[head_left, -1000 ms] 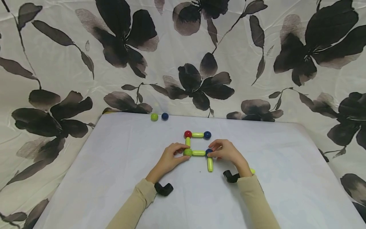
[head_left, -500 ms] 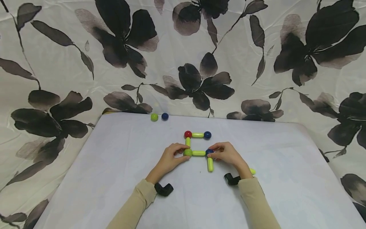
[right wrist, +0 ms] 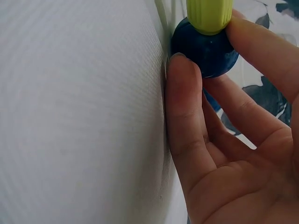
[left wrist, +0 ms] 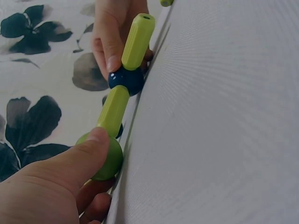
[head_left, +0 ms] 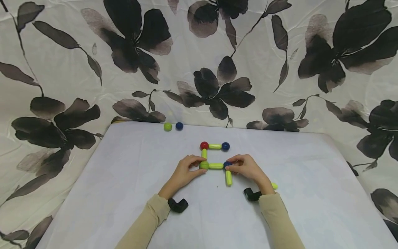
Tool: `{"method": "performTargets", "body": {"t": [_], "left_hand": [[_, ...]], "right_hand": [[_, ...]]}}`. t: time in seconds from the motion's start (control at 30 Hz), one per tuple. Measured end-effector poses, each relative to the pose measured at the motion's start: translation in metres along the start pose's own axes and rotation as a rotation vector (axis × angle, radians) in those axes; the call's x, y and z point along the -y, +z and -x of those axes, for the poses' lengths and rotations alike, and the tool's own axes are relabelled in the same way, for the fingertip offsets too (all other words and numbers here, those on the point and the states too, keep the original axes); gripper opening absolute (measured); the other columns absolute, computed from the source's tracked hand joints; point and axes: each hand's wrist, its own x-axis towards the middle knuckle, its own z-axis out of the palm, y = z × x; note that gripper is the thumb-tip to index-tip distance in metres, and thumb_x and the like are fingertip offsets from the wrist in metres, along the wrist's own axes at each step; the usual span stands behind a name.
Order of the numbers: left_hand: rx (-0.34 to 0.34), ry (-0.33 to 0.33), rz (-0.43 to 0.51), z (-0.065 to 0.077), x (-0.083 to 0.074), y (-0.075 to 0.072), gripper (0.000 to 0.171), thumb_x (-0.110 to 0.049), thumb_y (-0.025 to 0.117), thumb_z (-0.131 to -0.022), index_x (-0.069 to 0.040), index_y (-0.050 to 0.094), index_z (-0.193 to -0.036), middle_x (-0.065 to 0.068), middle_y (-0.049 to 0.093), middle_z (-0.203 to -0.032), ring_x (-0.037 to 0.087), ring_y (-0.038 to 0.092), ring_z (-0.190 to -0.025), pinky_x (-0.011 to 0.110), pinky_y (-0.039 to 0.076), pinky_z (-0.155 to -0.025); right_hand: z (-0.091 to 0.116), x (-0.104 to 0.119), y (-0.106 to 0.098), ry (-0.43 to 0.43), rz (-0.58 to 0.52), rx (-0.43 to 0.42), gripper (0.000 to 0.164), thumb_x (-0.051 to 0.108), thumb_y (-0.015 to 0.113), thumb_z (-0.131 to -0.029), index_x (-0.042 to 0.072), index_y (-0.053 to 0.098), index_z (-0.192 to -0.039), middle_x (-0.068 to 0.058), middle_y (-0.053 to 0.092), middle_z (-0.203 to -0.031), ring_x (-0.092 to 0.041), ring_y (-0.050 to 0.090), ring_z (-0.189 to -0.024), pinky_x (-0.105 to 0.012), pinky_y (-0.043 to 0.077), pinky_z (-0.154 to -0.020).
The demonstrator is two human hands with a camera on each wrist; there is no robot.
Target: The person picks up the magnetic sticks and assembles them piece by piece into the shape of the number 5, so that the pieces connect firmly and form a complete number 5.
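Note:
My left hand (head_left: 186, 169) pinches a green ball (head_left: 204, 165) between thumb and fingers. A yellow-green rod (head_left: 216, 166) runs from it to a dark blue ball (head_left: 228, 165), which my right hand (head_left: 248, 167) pinches. From that blue ball another rod (head_left: 228, 178) points toward me, its near end free, as the left wrist view also shows. Beyond the green ball, a rod (head_left: 204, 153) leads to a red ball (head_left: 204, 145). One more rod (head_left: 215, 146) joins the red ball to a second blue ball (head_left: 225, 146). The pieces form an angular chain on the table.
A loose green ball (head_left: 168, 127) and a loose blue ball (head_left: 179, 126) sit at the table's back edge. Part of another yellow-green piece (head_left: 274, 186) shows behind my right wrist. The white table (head_left: 124, 173) ends against a floral cloth (head_left: 217, 93).
My right hand's fingers have closed in on the near blue ball, and that hand has lowered slightly. My left hand and the chain stay almost still.

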Motion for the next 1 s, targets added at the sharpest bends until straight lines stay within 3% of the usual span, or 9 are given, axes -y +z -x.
{"method": "performTargets", "body": {"t": [0.27, 0.47, 0.73, 1.0], "left_hand": [[0.026, -0.044, 0.050, 0.000, -0.005, -0.004, 0.035, -0.025, 0.081, -0.085, -0.019, 0.071, -0.119, -0.008, 0.063, -0.099, 0.015, 0.054, -0.090, 0.030, 0.045, -0.078], [0.029, -0.108, 0.095, -0.007, -0.008, -0.022, 0.029, -0.026, 0.073, -0.092, -0.015, 0.070, -0.118, -0.003, 0.067, -0.101, 0.015, 0.060, -0.089, 0.031, 0.049, -0.078], [-0.017, -0.123, -0.025, -0.034, -0.002, -0.052, 0.024, -0.021, 0.065, -0.097, -0.007, 0.071, -0.116, 0.004, 0.068, -0.104, 0.020, 0.060, -0.087, 0.035, 0.049, -0.078], [-0.089, -0.127, -0.191, -0.065, 0.004, -0.074, 0.024, -0.014, 0.063, -0.097, -0.002, 0.068, -0.118, 0.015, 0.065, -0.112, 0.030, 0.058, -0.100, 0.044, 0.047, -0.086]], "right_hand": [[-0.001, -0.002, 0.000, 0.016, -0.003, 0.001, 0.033, 0.019, 0.079, -0.086, 0.001, 0.071, -0.113, -0.005, 0.068, -0.082, -0.017, 0.060, -0.068, -0.028, 0.049, -0.062], [-0.002, -0.004, 0.000, 0.011, -0.003, -0.001, 0.032, 0.019, 0.079, -0.086, 0.002, 0.072, -0.112, -0.005, 0.069, -0.082, -0.017, 0.060, -0.068, -0.028, 0.049, -0.062], [-0.001, -0.004, -0.001, 0.031, -0.014, -0.006, 0.032, 0.020, 0.079, -0.086, 0.003, 0.072, -0.112, -0.005, 0.068, -0.082, -0.018, 0.059, -0.068, -0.028, 0.049, -0.063], [-0.002, -0.004, -0.001, 0.039, -0.026, 0.000, 0.033, 0.021, 0.080, -0.085, 0.003, 0.071, -0.112, -0.005, 0.069, -0.082, -0.018, 0.059, -0.068, -0.028, 0.049, -0.063]]}}
